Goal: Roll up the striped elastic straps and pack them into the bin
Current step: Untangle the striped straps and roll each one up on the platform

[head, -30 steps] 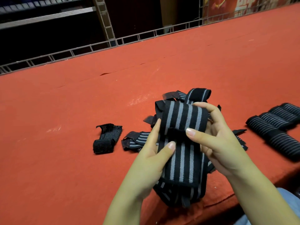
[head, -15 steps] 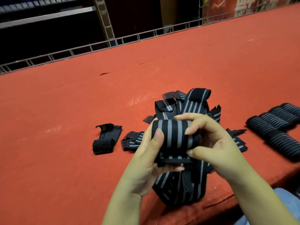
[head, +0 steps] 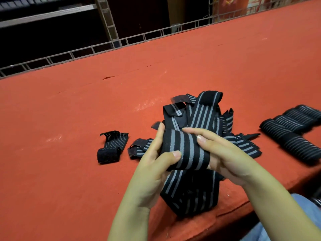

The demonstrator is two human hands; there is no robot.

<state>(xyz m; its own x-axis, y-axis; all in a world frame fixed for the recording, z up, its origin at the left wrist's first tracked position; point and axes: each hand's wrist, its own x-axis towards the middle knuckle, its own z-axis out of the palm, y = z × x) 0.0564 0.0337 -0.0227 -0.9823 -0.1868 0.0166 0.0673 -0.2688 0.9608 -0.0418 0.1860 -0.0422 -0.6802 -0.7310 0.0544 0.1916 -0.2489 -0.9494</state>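
Work surface and surroundings

You work on a red felt table (head: 69, 171); beyond the grip, a wire rail (head: 97, 49) edges it, with dark shelving (head: 43, 16) behind.

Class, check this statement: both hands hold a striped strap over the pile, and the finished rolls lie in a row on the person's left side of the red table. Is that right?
One detail is wrong. The head view shows the finished rolls on the person's right side, not the left. The rest holds: the left hand and right hand hold the striped strap over the pile on the red table.
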